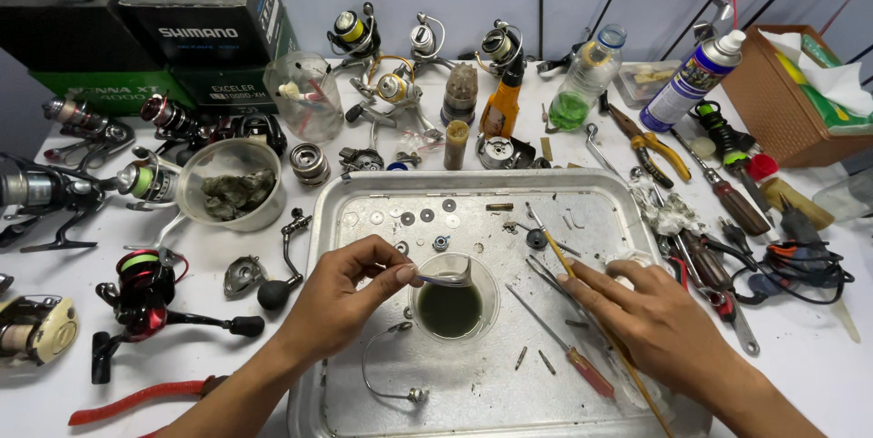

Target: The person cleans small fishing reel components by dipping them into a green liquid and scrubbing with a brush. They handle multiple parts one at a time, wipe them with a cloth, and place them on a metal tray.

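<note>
The left hand [341, 297] pinches a small curved silver metal part [447, 278] with thumb and fingertips, right over a little clear cup of dark green liquid [451, 303]. The right hand [650, 315] lies flat with fingers pressed together, touching a thin wooden stick [596, 320] and a red-handled screwdriver [568, 352] just beside the cup. All this sits on a big dull silver metal tray [364, 402], where small round washers [414, 216] lie farther up. Left of the tray stands a red and black fishing reel [145, 297]. Farther back, a blue and white spray can [688, 83] leans at the right, near a brown woven basket [773, 101]. Far left, black square boxes with white letters [195, 6] sit stacked on a green box [127, 92].
</note>
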